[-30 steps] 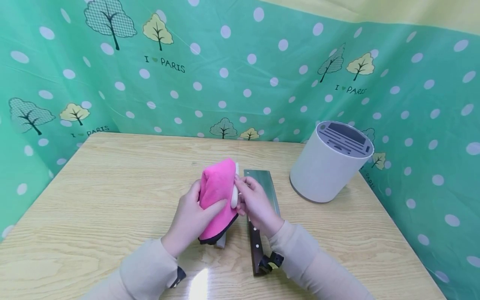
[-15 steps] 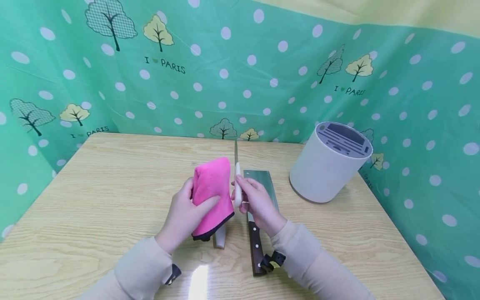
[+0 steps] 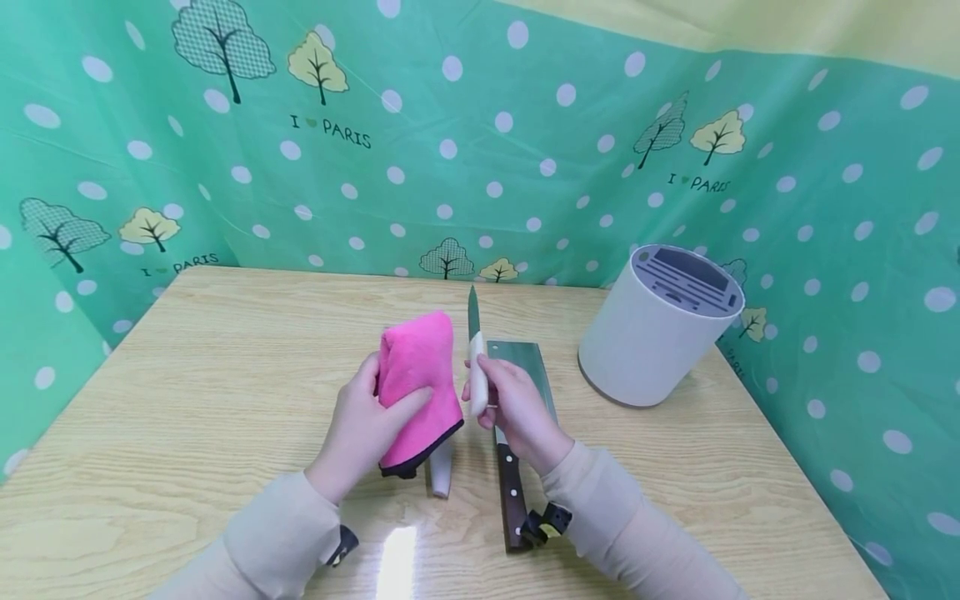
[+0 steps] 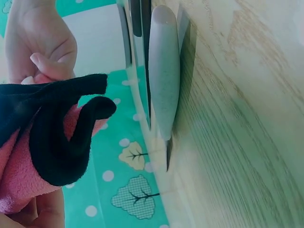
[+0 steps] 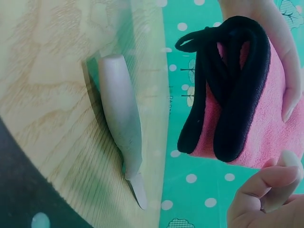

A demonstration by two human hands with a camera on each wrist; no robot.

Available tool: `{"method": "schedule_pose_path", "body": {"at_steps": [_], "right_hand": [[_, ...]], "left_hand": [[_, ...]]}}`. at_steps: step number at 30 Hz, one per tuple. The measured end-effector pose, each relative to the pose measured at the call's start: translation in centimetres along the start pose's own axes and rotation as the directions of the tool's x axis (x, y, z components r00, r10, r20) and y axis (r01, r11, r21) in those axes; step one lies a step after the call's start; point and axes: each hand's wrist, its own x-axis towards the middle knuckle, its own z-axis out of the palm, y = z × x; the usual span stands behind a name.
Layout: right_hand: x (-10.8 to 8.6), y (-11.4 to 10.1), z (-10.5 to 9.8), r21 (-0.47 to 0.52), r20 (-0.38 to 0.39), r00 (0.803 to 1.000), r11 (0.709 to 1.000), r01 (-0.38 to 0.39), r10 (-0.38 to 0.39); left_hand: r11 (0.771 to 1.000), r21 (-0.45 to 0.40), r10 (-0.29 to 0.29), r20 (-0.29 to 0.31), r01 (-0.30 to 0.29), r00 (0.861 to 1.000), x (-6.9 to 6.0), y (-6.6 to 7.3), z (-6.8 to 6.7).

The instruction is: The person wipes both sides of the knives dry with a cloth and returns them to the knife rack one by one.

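Observation:
A folded pink cloth [image 3: 420,387] with black edging is gripped in my left hand [image 3: 367,425], thumb across its front. My right hand [image 3: 517,404] holds a small knife by its white handle [image 3: 478,383], blade pointing up and away, just right of the cloth and apart from it. Below the cloth, a second knife with a pale handle [image 3: 441,471] lies on the table; its blade is hidden in the head view but partly shows in the left wrist view [image 4: 168,154]. A cleaver [image 3: 511,492] with a dark riveted handle lies under my right hand.
A white round knife block [image 3: 652,333] with a slotted grey top stands at the right rear of the wooden table [image 3: 262,358]. Behind it hangs a green dotted curtain [image 3: 420,108].
The cloth and the white-handled knife have come apart. My left hand moved left with the cloth, uncovering the knife's blade, while my right hand stayed nearly in place with the handle.

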Motion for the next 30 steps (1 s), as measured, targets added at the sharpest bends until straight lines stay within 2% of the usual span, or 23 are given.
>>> {"method": "schedule_pose_path", "body": {"at_steps": [10, 14, 23, 30], "right_hand": [[0.15, 0.37, 0.20, 0.107, -0.027, 0.999, 0.994, -0.020, 0.023], [0.12, 0.43, 0.26, 0.149, -0.013, 0.999, 0.988, -0.029, 0.031], [0.02, 0.48, 0.30, 0.201, 0.039, 0.998, 0.978, -0.061, 0.055], [0.14, 0.67, 0.24, 0.182, 0.005, 1.000, 0.983, -0.025, 0.025]], "left_hand": [[1.000, -0.001, 0.000, 0.001, 0.000, 1.000, 0.03, -0.33, 0.12], [1.000, -0.007, -0.002, 0.010, 0.002, 1.000, -0.01, -0.27, 0.13], [1.000, 0.011, -0.010, 0.012, 0.010, 1.000, -0.07, -0.49, 0.33], [1.000, 0.008, -0.007, 0.016, 0.007, 1.000, -0.04, -0.64, 0.40]]}}
